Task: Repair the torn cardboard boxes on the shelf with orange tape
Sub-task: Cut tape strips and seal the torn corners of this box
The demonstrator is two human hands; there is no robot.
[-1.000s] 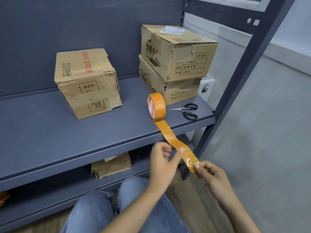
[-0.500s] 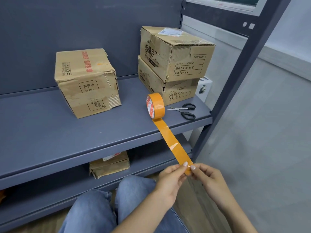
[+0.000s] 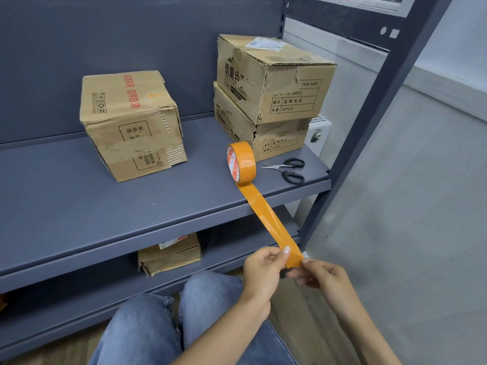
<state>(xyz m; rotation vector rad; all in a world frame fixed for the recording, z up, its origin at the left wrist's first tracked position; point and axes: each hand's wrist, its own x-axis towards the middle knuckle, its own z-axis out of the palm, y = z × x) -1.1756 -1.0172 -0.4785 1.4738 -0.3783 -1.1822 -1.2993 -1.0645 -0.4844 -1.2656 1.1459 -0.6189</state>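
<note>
An orange tape roll (image 3: pixel 242 161) stands on edge on the grey shelf (image 3: pixel 79 206). A long strip of tape (image 3: pixel 266 214) runs from it down past the shelf's front edge. My left hand (image 3: pixel 263 270) and my right hand (image 3: pixel 320 276) both pinch the strip's free end, side by side below the shelf. A torn cardboard box (image 3: pixel 131 122) sits at the shelf's left. Two stacked torn boxes stand at the back right, an upper box (image 3: pixel 274 75) on a lower box (image 3: pixel 266 138).
Black-handled scissors (image 3: pixel 288 169) lie open on the shelf right of the roll. A flattened cardboard box (image 3: pixel 170 255) lies on the lower shelf. A grey upright post (image 3: pixel 369 122) frames the right side. My knees in jeans (image 3: pixel 179 325) are below the hands.
Both hands drew the strip's end downward and toward me, lengthening the strip. The left hand shifted from beside the strip to pinching its end next to the right hand.
</note>
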